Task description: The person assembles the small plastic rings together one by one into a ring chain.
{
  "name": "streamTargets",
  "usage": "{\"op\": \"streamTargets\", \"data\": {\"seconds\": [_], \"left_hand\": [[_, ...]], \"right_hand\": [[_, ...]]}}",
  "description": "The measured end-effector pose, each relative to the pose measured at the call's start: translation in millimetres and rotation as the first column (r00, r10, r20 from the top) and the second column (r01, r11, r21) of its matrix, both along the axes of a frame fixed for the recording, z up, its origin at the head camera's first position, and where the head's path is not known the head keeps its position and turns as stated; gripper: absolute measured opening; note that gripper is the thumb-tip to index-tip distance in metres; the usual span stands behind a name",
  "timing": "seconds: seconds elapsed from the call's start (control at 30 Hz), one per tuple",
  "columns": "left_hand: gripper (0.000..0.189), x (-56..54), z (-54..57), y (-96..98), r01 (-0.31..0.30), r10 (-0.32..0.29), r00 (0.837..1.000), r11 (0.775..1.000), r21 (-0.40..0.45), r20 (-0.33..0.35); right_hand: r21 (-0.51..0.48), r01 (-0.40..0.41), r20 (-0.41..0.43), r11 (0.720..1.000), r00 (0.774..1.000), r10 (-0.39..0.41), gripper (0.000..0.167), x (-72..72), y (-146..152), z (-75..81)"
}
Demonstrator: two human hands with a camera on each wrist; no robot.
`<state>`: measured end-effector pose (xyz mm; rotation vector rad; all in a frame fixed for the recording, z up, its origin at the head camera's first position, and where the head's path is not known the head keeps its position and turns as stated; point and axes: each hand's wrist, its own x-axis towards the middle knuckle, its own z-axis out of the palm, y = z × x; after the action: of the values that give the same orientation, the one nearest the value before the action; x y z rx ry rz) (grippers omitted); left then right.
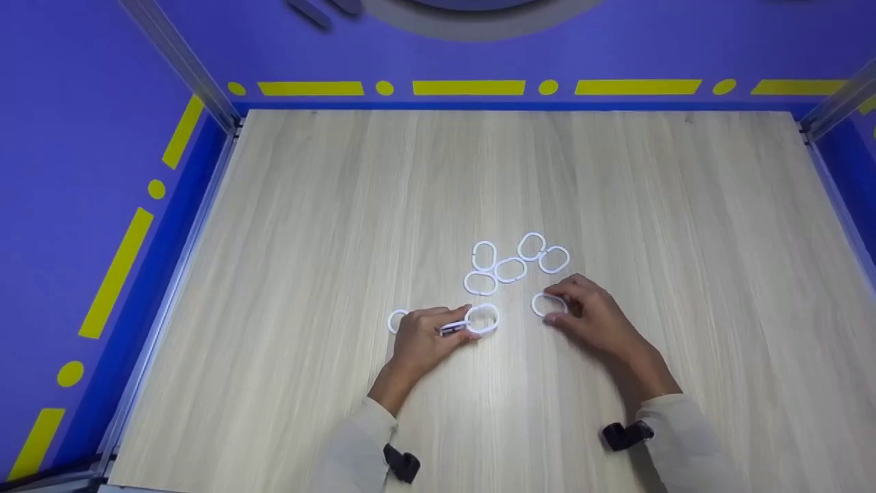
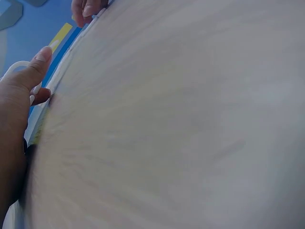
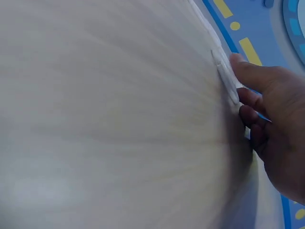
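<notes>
My left hand (image 1: 428,335) pinches white oval rings between thumb and fingers. One ring (image 1: 497,320) faces the head camera, joined to another ring (image 1: 453,324) seen almost edge-on. A further ring (image 1: 390,320) shows partly behind that hand; whether it is linked to the others is hidden. To the right, my right hand (image 1: 599,318) holds a single white oval ring (image 1: 534,306) by its right end, close to the tabletop. In the left wrist view a held ring (image 2: 19,63) curves beside the thumb. Low at the fingertips in the right wrist view is a ring (image 3: 228,83).
Several loose white oval rings (image 1: 484,242) lie in a loose cluster beyond the hands, some touching. Small gaps show in some of them. The wood-grain table (image 1: 328,205) is bordered by blue panels (image 1: 438,61) and metal frame rails (image 1: 174,267).
</notes>
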<state>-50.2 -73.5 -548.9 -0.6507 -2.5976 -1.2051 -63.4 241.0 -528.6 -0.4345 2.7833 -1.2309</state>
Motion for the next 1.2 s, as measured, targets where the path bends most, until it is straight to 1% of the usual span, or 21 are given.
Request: {"op": "streamTargets", "data": {"seconds": [0.07,0.13,0.27,0.33,0.4,0.53,0.63,0.77,0.87,0.93,1.0,1.07,1.2], "left_hand": [[0.043,0.1,0.2,-0.4,0.001,-0.001,1.000,1.000,0.001,-0.001],[0.043,0.2,0.3,-0.8,0.005,-0.005,1.000,1.000,-0.002,-0.001],[0.043,0.1,0.5,-0.9,0.012,-0.012,1.000,1.000,-0.003,0.000],[0.043,-0.4,0.2,-0.8,0.014,-0.014,1.000,1.000,-0.002,-0.001],[0.043,-0.7,0.3,-0.8,0.010,-0.010,1.000,1.000,-0.004,-0.002],[0.044,-0.5,-0.2,-1.0,0.006,-0.006,1.000,1.000,-0.007,-0.003],[0.044,-0.2,-0.6,-1.0,0.006,-0.006,1.000,1.000,-0.011,-0.006],[0.043,0.3,-1.2,-1.1,0.009,-0.009,1.000,1.000,-0.011,-0.012],[0.043,0.4,-1.6,-1.3,0.015,-0.015,1.000,1.000,-0.010,-0.014],[0.043,0.7,-1.6,-1.2,0.014,-0.015,1.000,1.000,-0.011,-0.014],[0.044,0.5,-1.3,-1.3,0.017,-0.017,1.000,1.000,-0.015,-0.013],[0.044,0.3,-1.1,-1.1,0.018,-0.018,1.000,1.000,-0.017,-0.014],[0.044,-1.0,-1.8,-0.7,0.026,-0.026,1.000,1.000,-0.013,-0.014]], "right_hand": [[0.020,-0.045,0.004,0.999,0.999,0.045,0.047,-0.8,0,1.1],[0.038,-0.054,0.021,0.998,0.998,0.053,0.050,-1.8,-1,1.9],[0.046,0.007,0.115,0.999,0.993,-0.012,0.044,-1.8,-5,5.0],[0.056,0.036,0.146,0.998,0.988,-0.043,0.043,-1.6,-7,6.7],[0.074,0.045,0.154,0.996,0.986,-0.056,0.041,-1.8,-9,8.0],[0.116,0.038,0.157,0.993,0.986,-0.056,0.039,-2.9,-11,11.4],[0.124,0.035,0.171,0.992,0.984,-0.056,0.039,-3.5,-11,14.2],[0.058,0.026,0.155,0.998,0.987,-0.035,0.032,-4.5,-9,14.2],[-0.024,0.027,0.113,0.999,0.993,-0.024,0.022,-4.4,-9,11.3],[-0.085,0.039,0.093,0.996,0.995,-0.031,0.019,-3.9,-10,8.5],[-0.151,0.065,0.089,0.986,0.995,-0.052,0.018,-3.2,-14,5.7],[-0.216,0.092,0.101,0.972,0.992,-0.072,0.018,-2.6,-20,2.5],[-0.291,0.150,0.156,0.945,0.982,-0.107,0.017,-2.2,-36,-2.2]]}}
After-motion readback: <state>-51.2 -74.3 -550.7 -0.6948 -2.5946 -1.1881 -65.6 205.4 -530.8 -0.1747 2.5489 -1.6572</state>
